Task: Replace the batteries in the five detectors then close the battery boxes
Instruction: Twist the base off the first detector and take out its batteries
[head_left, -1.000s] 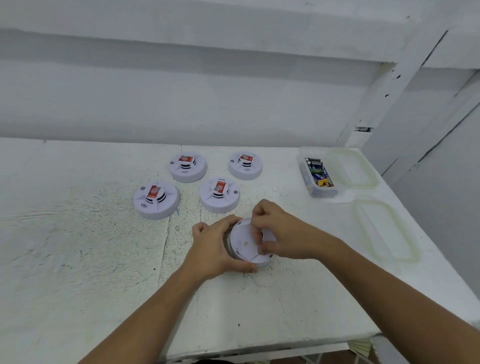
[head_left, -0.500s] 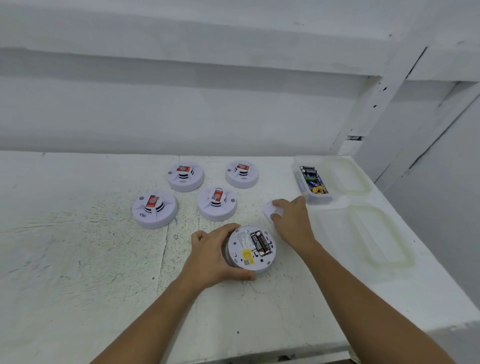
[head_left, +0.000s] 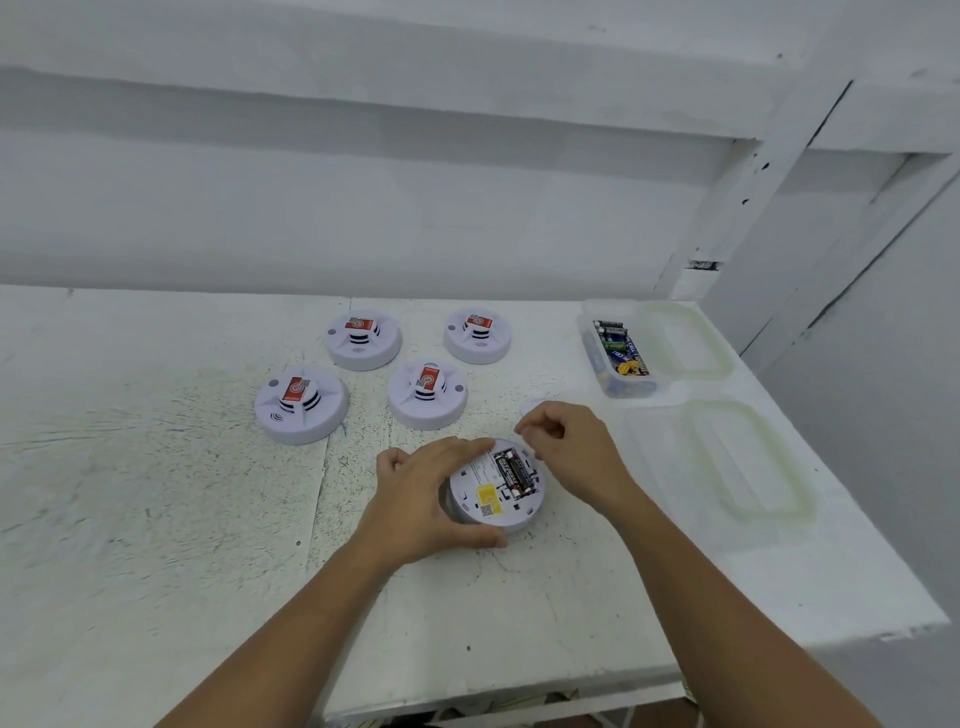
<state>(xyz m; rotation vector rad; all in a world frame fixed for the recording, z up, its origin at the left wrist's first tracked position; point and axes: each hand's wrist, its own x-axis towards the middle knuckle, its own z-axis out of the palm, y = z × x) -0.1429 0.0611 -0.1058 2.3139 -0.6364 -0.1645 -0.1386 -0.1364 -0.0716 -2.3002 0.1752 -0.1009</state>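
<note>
One white detector (head_left: 496, 496) lies upside down near the table's front. Its battery box is uncovered and dark batteries (head_left: 514, 470) sit inside. My left hand (head_left: 426, 499) grips this detector's left rim. My right hand (head_left: 571, 452) hovers just right of it with curled fingers and holds nothing. The small white cover (head_left: 535, 405) lies on the table behind my right hand. Behind these stand the other white detectors, face up with red labels, at the left (head_left: 301, 405), back left (head_left: 363, 338), centre (head_left: 427, 392) and back right (head_left: 478, 335).
A clear plastic box (head_left: 602, 374) with several batteries stands at the back right. Two clear lids (head_left: 685, 338) (head_left: 748, 462) lie on the table's right side. The white table (head_left: 156, 519) ends close in front and at the right. A wall rises behind.
My right hand took the cover off the detector, laid it on the table to the back right, and has come back beside the detector. The batteries now show.
</note>
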